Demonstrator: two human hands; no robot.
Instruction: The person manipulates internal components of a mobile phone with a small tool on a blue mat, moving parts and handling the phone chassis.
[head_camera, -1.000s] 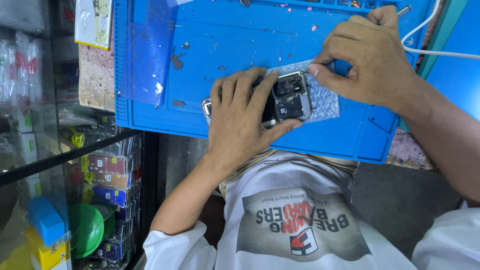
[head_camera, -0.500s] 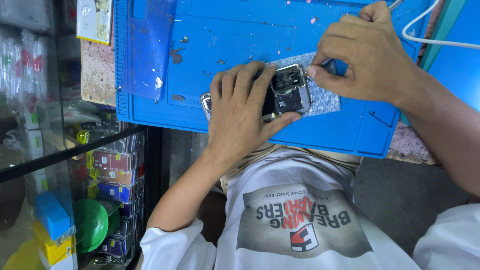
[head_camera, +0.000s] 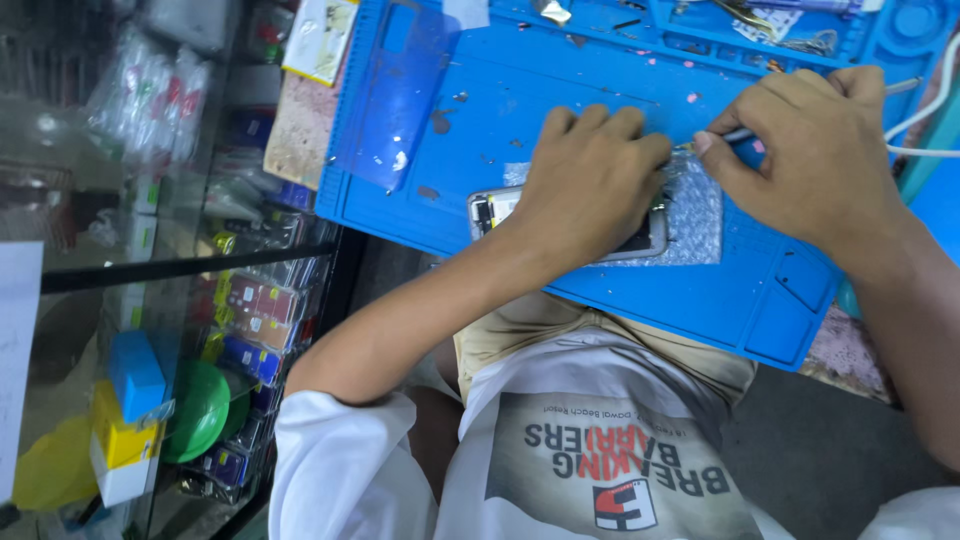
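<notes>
Your left hand (head_camera: 590, 185) lies flat, fingers pressing the opened phone (head_camera: 560, 225) onto the blue mat (head_camera: 520, 90). Your right hand (head_camera: 810, 150) pinches a thin tool (head_camera: 735, 133), its tip just beyond your left fingertips. If that tip skids, it could gouge the parts under your fingers.

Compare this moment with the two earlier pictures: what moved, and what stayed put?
The left hand slid further over the opened phone, now covering the parts that showed before. The right hand came in closer, its thin tool now meeting the left fingertips. Unchanged: the left hand pins the phone on the bubble wrap on the blue mat; the right keeps hold of the tool.
</notes>
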